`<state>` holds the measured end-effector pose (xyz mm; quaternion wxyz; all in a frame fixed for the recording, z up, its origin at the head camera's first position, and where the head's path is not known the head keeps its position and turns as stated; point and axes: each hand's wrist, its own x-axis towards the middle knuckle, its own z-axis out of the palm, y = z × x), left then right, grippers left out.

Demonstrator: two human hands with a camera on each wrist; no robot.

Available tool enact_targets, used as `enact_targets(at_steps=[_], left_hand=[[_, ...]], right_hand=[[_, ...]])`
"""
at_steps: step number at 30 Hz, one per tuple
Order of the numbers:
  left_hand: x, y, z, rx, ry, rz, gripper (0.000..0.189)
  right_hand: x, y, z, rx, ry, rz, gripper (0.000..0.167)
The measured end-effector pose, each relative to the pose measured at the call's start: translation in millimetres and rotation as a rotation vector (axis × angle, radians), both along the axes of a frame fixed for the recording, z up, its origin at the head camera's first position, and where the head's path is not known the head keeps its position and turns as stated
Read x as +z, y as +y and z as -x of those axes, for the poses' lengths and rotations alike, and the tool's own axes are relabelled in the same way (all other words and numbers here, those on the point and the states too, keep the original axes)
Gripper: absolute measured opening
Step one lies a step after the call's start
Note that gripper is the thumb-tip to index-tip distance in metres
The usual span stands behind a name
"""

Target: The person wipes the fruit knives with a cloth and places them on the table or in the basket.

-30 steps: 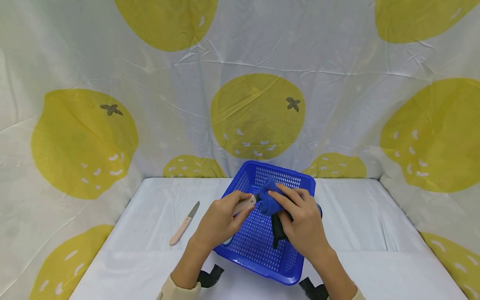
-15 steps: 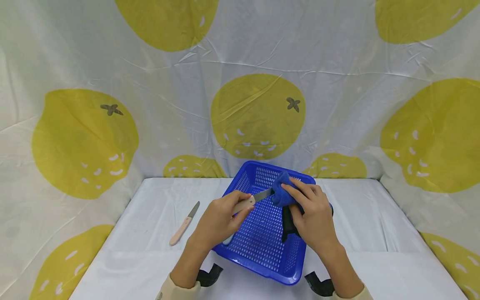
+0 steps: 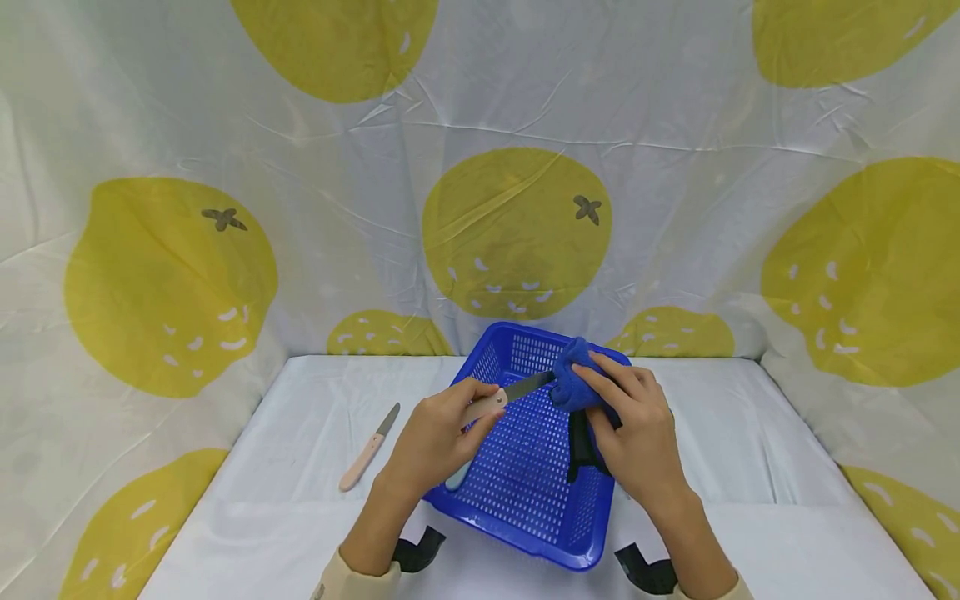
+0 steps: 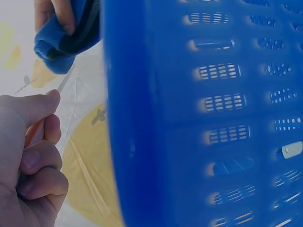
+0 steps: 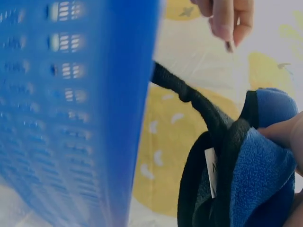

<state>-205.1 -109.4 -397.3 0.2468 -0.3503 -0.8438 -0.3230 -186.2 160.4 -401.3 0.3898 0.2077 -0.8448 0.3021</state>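
Observation:
My left hand point(image 3: 431, 429) grips a knife point(image 3: 527, 385) by its pale handle, blade pointing right over the basket. My right hand point(image 3: 637, 429) holds a bunched blue towel point(image 3: 576, 383) at the blade's tip end. In the right wrist view the towel point(image 5: 260, 179) shows dark trim and a white label, with a dark strip hanging down. Beneath both hands sits a blue plastic basket point(image 3: 517, 492) with slotted sides. Inside it, near my left wrist, lies a light blue handle point(image 3: 457, 477), the rest of it hidden.
On the white table point(image 3: 750, 450), left of the basket, lies another knife point(image 3: 369, 448) with a pale pink handle, blade pointing away. Behind the table hangs a curtain point(image 3: 675, 208) printed with yellow fruit.
My right hand and the towel have moved right along the blade to its tip, so the blade that was mostly covered now shows. My left hand has barely moved.

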Motion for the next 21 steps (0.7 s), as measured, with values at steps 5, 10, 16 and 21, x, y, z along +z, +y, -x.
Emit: enact_targets(at_steps=[5,10,16,21], left_hand=[[0.1,0.6,0.5,0.012,0.002,0.0,0.025],[-1.2,2.9,1.2,0.01,0.025,-0.004,0.025],[-4.2,5.9,0.7,-0.003,0.06,0.033,0.025],[-5.1,6.0,-0.3,-0.005,0.08,0.049,0.023]], right_hand=[[2.8,-9,-6.1,0.067,-0.027,-0.031,0.051],[0.6,-23,-11.5,0.146,-0.024,-0.076,0.052],[-4.0,-37,-15.3,0.201,-0.013,-0.137,0.05],[-5.6,-39,-15.8,0.183,-0.01,-0.151,0.047]])
